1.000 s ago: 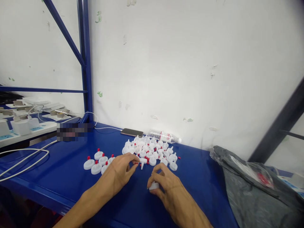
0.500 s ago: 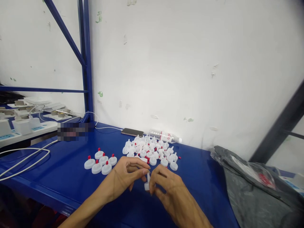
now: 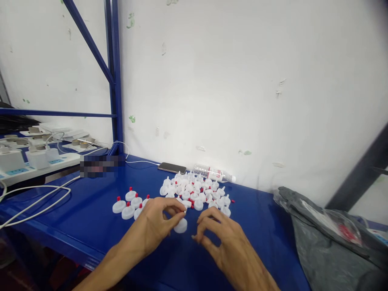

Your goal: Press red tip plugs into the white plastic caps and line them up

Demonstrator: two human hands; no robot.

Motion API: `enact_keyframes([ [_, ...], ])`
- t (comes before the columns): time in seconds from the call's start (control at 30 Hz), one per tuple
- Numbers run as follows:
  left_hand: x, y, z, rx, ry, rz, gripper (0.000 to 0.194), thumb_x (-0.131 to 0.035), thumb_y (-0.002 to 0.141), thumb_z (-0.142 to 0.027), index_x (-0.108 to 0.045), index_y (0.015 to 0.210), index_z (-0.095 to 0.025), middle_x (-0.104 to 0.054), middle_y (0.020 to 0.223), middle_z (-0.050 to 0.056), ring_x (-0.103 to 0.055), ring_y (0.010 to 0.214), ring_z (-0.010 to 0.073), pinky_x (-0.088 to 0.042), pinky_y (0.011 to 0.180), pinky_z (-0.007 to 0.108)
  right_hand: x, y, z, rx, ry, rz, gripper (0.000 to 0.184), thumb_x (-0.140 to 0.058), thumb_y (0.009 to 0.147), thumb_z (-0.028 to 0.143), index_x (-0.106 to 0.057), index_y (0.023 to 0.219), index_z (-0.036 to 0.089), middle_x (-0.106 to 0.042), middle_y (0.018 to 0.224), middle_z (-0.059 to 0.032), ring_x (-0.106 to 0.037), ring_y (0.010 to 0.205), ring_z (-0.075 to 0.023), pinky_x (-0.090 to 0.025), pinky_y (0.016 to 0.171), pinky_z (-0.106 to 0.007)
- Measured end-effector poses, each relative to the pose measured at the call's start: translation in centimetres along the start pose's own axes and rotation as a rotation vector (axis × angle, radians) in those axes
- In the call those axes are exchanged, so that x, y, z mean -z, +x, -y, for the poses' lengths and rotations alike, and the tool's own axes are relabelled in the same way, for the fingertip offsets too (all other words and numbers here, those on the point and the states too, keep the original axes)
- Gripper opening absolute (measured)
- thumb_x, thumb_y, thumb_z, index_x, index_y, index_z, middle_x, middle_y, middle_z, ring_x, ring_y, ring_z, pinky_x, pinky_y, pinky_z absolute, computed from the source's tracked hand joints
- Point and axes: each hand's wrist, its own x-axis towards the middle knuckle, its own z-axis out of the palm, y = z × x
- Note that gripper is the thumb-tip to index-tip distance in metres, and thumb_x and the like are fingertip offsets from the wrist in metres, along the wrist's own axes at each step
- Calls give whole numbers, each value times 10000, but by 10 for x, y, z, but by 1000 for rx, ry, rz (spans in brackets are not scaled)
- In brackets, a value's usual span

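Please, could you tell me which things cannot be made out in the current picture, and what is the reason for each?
All in the head view:
Top of the near white cap: hidden by the left hand, so a red tip cannot be confirmed.
Print on the bottle label: too small.
Contents of the pixelated patch: blurred.
Grey plastic: cut off by the picture's edge.

Left hand (image 3: 156,220) and right hand (image 3: 222,236) over blue table (image 3: 266,226).
One white cap (image 3: 181,226), left thumb and finger closed at its top; right fingers curled, apart, just beside. Red-tipped caps (image 3: 127,213), grouped, left; spouted caps (image 3: 198,205), heaped, with red pieces (image 3: 233,201); phone (image 3: 172,167), cabled; bottle (image 3: 215,173), clear, on its side; grey bundle (image 3: 321,246), right.
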Motion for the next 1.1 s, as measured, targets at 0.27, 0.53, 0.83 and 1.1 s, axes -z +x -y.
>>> enact_keyframes([
  [0.27,33,8,34,91,579,36,146,-570,771,-177,-707,759,-228,-713,688,0,-654,612,190,-423,577,266,4,-2,-1,-39,-81,-16,207,-569,867,44,-599,841,247,-649,927,52,-602,868,-133,-418,814,-279],
  [0.53,81,11,42,166,616,-13,115,-582,752,-208,-685,718,-244,-704,769,-3,-651,654,188,-382,569,255,-1,-1,-9,-26,-179,-62,214,-532,887,57,-611,881,255,-653,914,44,-609,837,-142,-415,794,-297],
  [0.83,104,18,64,193,769,-85,242,-567,803,-253,-663,1025,-260,-696,971,40,-646,903,258,-421,696,310,-3,-4,-12,-32,-206,-52,205,-527,896,72,-602,883,263,-650,898,50,-609,825,-141,-407,789,-299],
  [1.1,35,11,29,-139,849,-235,262,-441,968,-338,-588,1169,-254,-581,1055,60,-645,794,214,-474,670,313,-3,-3,-11,-24,-209,-58,204,-517,906,76,-607,889,259,-659,902,45,-612,824,-146,-408,786,-298],
])
